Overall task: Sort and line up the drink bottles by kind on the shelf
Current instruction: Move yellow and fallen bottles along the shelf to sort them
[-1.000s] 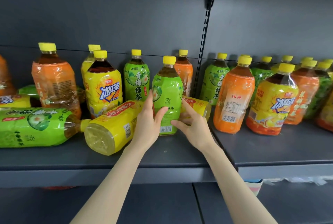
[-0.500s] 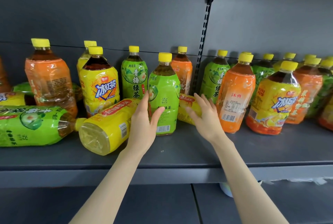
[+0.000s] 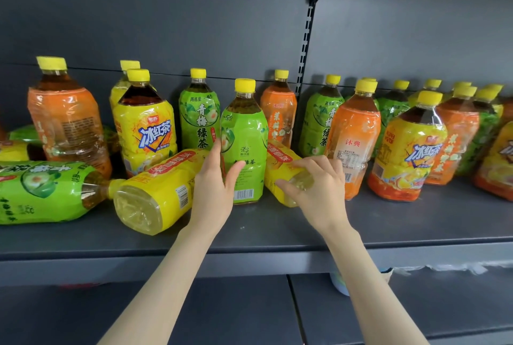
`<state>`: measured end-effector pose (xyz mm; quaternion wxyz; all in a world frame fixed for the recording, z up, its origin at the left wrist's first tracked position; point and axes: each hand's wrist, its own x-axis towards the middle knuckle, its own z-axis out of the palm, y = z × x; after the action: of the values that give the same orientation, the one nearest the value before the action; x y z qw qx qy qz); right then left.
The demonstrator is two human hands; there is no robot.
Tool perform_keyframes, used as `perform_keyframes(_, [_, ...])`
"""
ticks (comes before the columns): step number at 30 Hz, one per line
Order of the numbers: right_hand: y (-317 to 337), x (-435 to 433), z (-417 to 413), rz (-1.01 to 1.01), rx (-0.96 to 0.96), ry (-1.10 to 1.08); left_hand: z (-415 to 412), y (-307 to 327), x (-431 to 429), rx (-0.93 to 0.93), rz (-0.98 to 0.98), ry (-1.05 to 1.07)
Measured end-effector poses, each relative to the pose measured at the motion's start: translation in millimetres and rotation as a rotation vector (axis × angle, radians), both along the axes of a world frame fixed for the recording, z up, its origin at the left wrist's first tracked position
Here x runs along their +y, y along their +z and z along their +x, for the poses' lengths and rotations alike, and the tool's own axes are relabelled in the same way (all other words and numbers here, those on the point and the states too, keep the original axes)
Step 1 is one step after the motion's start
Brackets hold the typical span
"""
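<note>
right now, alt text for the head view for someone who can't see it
A person's left hand holds an upright green tea bottle while the right hand grips a fallen yellow-label bottle on a dark shelf crowded with other tea bottles.

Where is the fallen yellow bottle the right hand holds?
Head view, shelf centre: the yellow bottle lies on its side between the upright green bottle and the orange bottle on its right.

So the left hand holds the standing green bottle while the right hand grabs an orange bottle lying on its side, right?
Not quite: the head view shows the right hand grabbing a lying yellow bottle, not an orange one. The left hand does hold the standing green bottle.
</note>
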<state>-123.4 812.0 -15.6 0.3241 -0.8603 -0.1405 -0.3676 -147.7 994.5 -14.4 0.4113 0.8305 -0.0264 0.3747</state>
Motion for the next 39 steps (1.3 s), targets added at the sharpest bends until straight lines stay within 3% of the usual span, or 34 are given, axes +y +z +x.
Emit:
perform_keyframes(5, [-4, 2, -9, 0.115, 0.238, 0.062, -3, -1, -1, -0.014, 0.066, 0.078])
perform_keyframes(11, [1, -9, -26, 0.239, 0.245, 0.099, -25, -9, -13, -0.042, 0.071, 0.139])
perform_keyframes(17, [1, -29, -49, 0.358, 0.263, 0.249, -39, -5, -49, 0.329, -0.08, -0.122])
perform_keyframes(20, [0, -36, -49, 0.456, 0.3, 0.318, -40, 1, -64, 0.476, -0.111, -0.143])
perform_keyframes(25, [7, -42, -41, 0.506, 0.722, 0.447, -40, 8, -82, 0.594, -0.129, -0.08])
perform_keyframes(29, [13, -52, -45, 0.505, 0.711, 0.548, -42, 0, -83, 0.581, -0.224, -0.129])
perform_keyframes(35, [9, -68, -54, 0.62, 0.605, 0.768, -64, -1, -91, 0.368, -0.438, -0.351])
perform_keyframes(39, [6, -74, -54, 0.647, 0.548, 0.851, -69, 1, -93, 0.296, -0.436, -0.45])
